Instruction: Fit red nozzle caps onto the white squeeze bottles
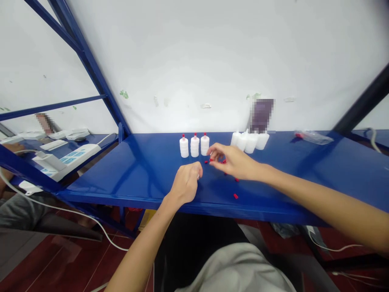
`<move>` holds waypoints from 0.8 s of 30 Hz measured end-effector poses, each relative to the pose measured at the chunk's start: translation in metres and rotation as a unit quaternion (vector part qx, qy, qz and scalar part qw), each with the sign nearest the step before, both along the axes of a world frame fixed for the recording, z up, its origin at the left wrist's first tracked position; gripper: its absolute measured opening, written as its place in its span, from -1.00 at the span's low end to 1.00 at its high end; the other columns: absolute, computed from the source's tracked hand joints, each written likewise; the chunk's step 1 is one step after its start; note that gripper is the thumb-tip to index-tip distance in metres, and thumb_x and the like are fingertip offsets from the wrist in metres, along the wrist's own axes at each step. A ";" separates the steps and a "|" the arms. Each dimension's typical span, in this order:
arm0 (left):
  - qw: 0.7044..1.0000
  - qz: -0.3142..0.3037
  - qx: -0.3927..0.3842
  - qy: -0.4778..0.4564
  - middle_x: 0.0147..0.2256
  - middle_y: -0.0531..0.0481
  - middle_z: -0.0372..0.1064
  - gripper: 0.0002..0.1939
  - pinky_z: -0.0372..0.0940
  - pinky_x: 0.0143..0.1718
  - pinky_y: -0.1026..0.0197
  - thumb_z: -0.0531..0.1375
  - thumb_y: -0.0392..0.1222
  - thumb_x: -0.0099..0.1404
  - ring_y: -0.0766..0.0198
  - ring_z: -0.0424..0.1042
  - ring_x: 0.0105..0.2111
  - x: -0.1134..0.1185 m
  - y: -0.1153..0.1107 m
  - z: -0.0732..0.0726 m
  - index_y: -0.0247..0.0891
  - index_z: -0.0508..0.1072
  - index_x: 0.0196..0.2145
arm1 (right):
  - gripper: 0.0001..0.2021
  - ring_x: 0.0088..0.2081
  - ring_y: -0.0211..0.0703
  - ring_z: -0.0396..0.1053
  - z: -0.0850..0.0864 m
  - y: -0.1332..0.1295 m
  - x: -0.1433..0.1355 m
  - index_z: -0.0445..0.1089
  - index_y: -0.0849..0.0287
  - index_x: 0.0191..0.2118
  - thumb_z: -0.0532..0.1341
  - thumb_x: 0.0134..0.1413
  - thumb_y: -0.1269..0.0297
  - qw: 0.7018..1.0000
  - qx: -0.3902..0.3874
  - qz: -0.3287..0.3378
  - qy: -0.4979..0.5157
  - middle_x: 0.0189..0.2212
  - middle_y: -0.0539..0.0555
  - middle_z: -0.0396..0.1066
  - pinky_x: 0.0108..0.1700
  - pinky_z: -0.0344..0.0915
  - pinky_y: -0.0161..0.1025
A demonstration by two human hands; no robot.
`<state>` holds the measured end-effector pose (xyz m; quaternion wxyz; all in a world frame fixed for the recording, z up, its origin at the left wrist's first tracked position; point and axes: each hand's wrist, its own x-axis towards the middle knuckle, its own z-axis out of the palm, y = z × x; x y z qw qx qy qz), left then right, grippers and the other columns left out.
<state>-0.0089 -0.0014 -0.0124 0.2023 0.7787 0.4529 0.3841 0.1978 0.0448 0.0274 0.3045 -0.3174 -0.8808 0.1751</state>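
Observation:
My left hand [186,182] is closed in a fist above the front of the blue table; a bit of something white shows at its fingers, the rest hidden. To its right, my right hand [227,160] pinches a small red cap [211,159] between thumb and fingers. Several more loose red caps lie under and around that hand, one red cap [236,196] nearer the front edge. Behind my hands, three white bottles with red tips stand upright in a row: a left bottle [184,147], a middle bottle [195,146] and a right bottle [205,145].
Several white bottles [251,142] without red tips stand close together at the back right, before a blurred dark phone-like object [262,115]. Farther right lies a clear plastic bag [316,137] with something red. Left of the blue frame are a power strip [73,160] and another person's hand [13,147].

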 end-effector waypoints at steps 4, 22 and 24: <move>0.998 -0.001 0.026 0.049 -0.58 0.03 0.23 -0.52 0.05 -0.40 0.22 -0.20 -0.09 0.46 0.29 0.23 -0.52 0.003 0.000 0.001 -0.24 0.23 -0.56 | -0.91 -0.35 -0.21 0.46 0.006 -0.027 -0.013 0.48 0.16 -0.28 0.23 0.08 0.42 0.998 -0.044 0.038 0.026 -0.39 0.01 0.54 -0.25 0.37 -0.26; 0.999 -0.020 0.025 0.003 -0.56 0.15 0.20 -0.94 0.08 -0.42 0.25 -0.01 -0.24 0.30 0.31 0.21 -0.56 0.004 -0.005 0.004 -0.19 0.23 -0.32 | -0.88 -0.44 -0.30 0.33 -0.002 -0.033 -0.025 0.47 0.19 -0.21 0.19 0.20 0.38 0.993 -0.049 0.101 0.044 -0.35 0.02 0.48 -0.37 0.27 -0.33; 1.000 -0.007 0.005 -0.014 -0.59 0.18 0.20 -0.88 0.09 -0.42 0.24 -0.04 -0.16 0.38 0.28 0.24 -0.57 0.003 -0.004 0.001 -0.18 0.24 -0.18 | -0.87 -0.46 -0.30 0.31 0.001 -0.025 -0.019 0.45 0.19 -0.21 0.18 0.23 0.29 0.995 -0.027 0.076 0.053 -0.36 0.02 0.47 -0.38 0.25 -0.32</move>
